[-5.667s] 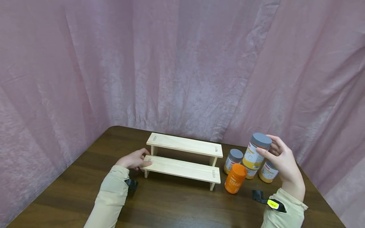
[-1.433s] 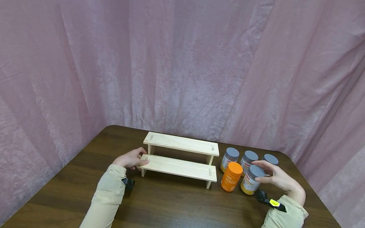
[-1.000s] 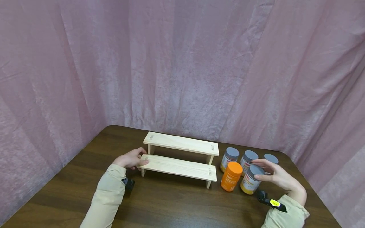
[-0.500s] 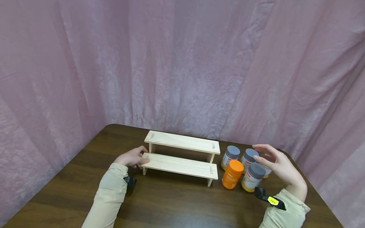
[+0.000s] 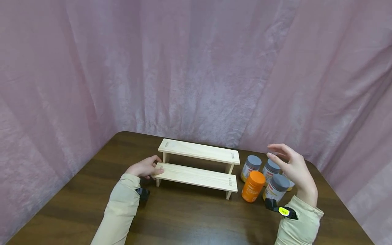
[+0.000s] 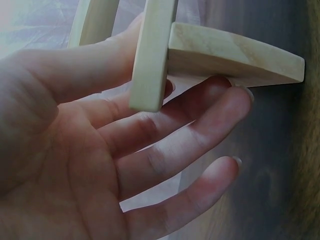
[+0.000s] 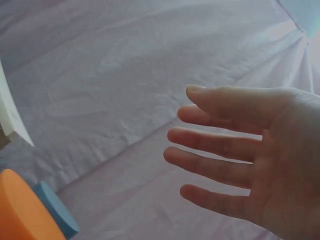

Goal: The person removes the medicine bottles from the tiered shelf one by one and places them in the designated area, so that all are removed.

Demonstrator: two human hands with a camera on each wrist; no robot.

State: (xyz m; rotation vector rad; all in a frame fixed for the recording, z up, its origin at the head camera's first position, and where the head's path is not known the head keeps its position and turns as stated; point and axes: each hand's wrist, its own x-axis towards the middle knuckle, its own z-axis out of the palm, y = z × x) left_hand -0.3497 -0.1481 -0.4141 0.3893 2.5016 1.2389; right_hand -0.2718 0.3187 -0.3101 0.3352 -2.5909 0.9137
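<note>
My left hand holds the left end of the lower board of a two-step wooden shelf. In the left wrist view the thumb of the left hand lies on one face of the board, with fingers behind it near the leg. Fingers apart and holding nothing, my right hand hovers above several jars with grey lids. The front grey-lidded jar stands beside an orange jar. Behind them are another grey-lidded jar and a third; one more is mostly hidden by my right hand.
Everything stands on a dark brown wooden table. A pink curtain hangs right behind the table's back edge. The jars stand close together just right of the shelf.
Earlier my right hand held a grey-lidded jar in the air; now that jar is down on the table. The hand has let go and risen. My left hand stays on the shelf.
</note>
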